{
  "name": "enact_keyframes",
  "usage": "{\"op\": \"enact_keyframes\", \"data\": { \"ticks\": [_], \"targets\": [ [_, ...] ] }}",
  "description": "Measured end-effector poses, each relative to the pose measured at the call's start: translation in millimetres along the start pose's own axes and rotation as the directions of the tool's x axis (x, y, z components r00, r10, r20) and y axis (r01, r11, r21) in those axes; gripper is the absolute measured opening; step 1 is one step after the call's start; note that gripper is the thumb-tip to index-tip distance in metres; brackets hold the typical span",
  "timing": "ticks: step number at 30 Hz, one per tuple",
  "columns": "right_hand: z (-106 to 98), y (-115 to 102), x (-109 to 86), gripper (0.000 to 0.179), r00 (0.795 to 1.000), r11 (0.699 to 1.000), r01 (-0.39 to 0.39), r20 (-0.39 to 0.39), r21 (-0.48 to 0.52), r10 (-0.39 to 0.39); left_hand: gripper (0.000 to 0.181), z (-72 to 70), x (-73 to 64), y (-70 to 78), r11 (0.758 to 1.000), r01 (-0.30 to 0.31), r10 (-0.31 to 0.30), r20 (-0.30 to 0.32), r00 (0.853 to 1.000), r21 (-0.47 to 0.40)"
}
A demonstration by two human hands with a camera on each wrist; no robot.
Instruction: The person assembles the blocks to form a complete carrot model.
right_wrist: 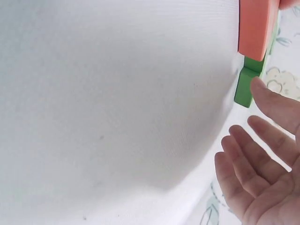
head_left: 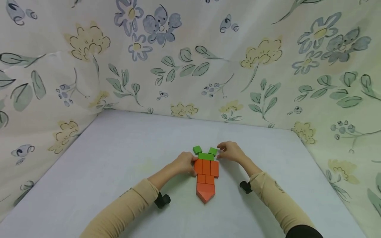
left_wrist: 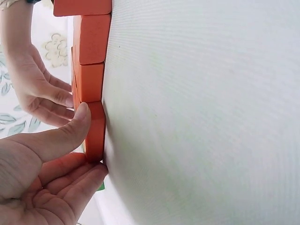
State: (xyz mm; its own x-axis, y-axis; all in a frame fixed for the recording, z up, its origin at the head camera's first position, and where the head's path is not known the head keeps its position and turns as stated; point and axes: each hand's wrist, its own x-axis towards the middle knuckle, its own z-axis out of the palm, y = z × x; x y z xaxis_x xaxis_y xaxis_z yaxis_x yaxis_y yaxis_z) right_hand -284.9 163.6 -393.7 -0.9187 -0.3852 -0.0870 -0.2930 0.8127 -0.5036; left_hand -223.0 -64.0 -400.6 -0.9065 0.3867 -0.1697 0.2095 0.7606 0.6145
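Orange and green blocks lie flat on the table in a carrot-like shape. My left hand (head_left: 185, 162) pinches the left orange block (head_left: 197, 166); its thumb lies at one end and its fingertips at the other, against the tabletop in the left wrist view. My right hand (head_left: 232, 151) hovers beside the upper right green block (head_left: 213, 151), its fingers loosely spread with nothing between them. In the right wrist view the thumb tip overlaps that block's edge. A long green block (head_left: 206, 156) joins the orange row, and another small green block (head_left: 197, 149) sits tilted at upper left.
Below the row are two small orange blocks (head_left: 205, 179) and a pointed orange piece (head_left: 205, 192) facing me. A white cloth covers the table (head_left: 143, 138). Floral fabric (head_left: 190, 79) hangs behind it and along the sides. Dark wrist cameras (head_left: 162, 200) hang under both forearms.
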Motion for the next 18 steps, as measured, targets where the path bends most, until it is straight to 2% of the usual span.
{"op": "enact_keyframes", "data": {
  "ticks": [9,18],
  "targets": [
    [-6,8,-2.1,0.040,1.000,1.000,-0.011,-0.005,-0.009,0.011,0.062,-5.0,0.6,-6.1,0.997,-0.058,0.058,-0.005,0.998,0.041],
    [-11,19,-2.6,0.040,1.000,1.000,-0.026,-0.018,0.008,0.026,0.073,-8.6,0.1,-13.3,0.997,-0.083,0.083,-0.018,0.996,0.000]
  ]
}}
